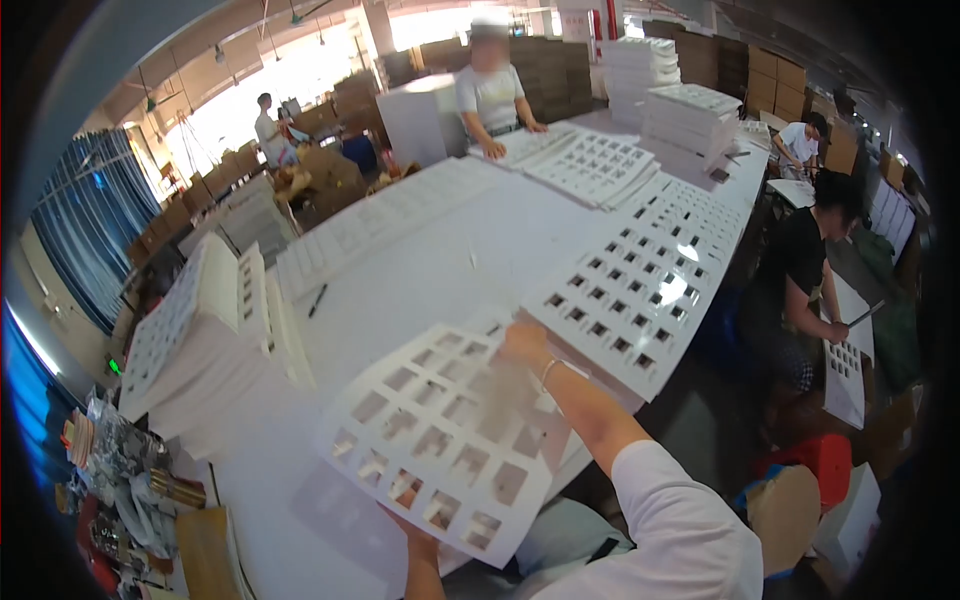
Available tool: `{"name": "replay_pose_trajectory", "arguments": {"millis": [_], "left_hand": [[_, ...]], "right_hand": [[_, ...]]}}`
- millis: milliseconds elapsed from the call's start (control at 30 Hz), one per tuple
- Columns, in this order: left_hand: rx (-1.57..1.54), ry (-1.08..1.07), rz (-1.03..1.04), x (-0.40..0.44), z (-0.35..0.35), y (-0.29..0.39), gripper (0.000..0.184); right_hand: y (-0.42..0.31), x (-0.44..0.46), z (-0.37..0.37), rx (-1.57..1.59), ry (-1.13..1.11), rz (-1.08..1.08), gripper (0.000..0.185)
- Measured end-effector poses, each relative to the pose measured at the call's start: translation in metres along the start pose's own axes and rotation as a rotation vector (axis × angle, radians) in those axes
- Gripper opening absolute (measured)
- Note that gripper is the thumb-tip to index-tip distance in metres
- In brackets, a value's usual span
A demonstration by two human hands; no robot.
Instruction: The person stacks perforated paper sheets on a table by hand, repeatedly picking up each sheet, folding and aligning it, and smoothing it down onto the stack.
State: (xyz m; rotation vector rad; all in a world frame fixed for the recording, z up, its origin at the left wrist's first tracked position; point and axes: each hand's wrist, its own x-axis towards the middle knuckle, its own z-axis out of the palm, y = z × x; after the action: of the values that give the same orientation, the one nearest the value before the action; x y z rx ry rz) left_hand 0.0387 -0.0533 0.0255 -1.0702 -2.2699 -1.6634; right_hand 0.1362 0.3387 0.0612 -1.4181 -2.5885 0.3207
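In the head view, a perforated white sheet (440,400) was held tilted above the near edge of a white worktable (430,240), and handling of this single sheet was judged to be the step in hand. The right hand (526,345) was positioned at the sheet's far right corner; because of blur, it could not be told whether the fingers were closed on the edge. The left hand (408,492) was placed beneath the near part and was partly seen through the cut-outs; its grip could not be determined. For the next move, level support from both hands was judged necessary, as bending could occur between the openings. The sheet was seen to be thin and board-like, pierced by rows of roughly rectangular windows. A glossy stack of similar sheets (640,290) was located just beside the right hand, and a curved stack (215,290) was set at the left.
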Motion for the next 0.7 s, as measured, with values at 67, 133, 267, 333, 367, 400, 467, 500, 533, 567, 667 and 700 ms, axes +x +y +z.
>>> {"name": "replay_pose_trajectory", "arguments": {"millis": [67,133,267,333,367,400,467,500,533,567,667,700], "left_hand": [[-0.03,-0.001,-0.014,0.001,0.002,-0.002,0.042],[-0.062,-0.003,-0.045,0.003,0.003,-0.003,0.042],[-0.113,-0.02,-0.084,0.002,0.004,-0.009,0.041],[-0.149,-0.031,-0.104,0.003,0.004,-0.012,0.04],[-0.179,-0.035,-0.119,0.004,0.005,-0.016,0.04],[-0.203,-0.036,-0.133,0.004,0.004,-0.02,0.04],[-0.273,-0.036,-0.159,0.003,0.007,-0.027,0.039],[-0.277,-0.025,-0.152,0.004,0.006,-0.027,0.039],[-0.261,-0.019,-0.137,0.006,0.007,-0.026,0.039],[-0.201,-0.012,-0.091,0.009,0.004,-0.014,0.038],[0.174,-0.034,0.12,0.013,-0.007,0.015,0.039],[0.263,-0.038,0.183,0.012,-0.01,0.017,0.042]], "right_hand": [[0.004,-0.001,-0.013,0.035,-0.055,0.02,0.039],[0.012,-0.002,-0.012,0.027,-0.053,-0.005,0.042],[0.016,-0.023,-0.06,0.571,-0.175,-0.015,0.041],[0.036,-0.032,-0.059,0.766,-0.17,0.031,0.043],[0.048,-0.039,-0.058,0.862,-0.166,0.055,0.044],[0.061,-0.043,-0.052,0.795,-0.14,0.082,0.045],[0.084,-0.049,-0.028,0.655,-0.089,0.138,0.046],[0.087,-0.052,-0.014,0.592,-0.024,0.152,0.046],[0.089,-0.056,0.0,0.53,0.041,0.164,0.046],[0.091,-0.057,0.005,0.467,0.106,0.175,0.046],[0.084,-0.059,0.005,0.408,0.064,0.235,0.053],[0.082,-0.062,0.001,0.41,0.057,0.235,0.053]]}}
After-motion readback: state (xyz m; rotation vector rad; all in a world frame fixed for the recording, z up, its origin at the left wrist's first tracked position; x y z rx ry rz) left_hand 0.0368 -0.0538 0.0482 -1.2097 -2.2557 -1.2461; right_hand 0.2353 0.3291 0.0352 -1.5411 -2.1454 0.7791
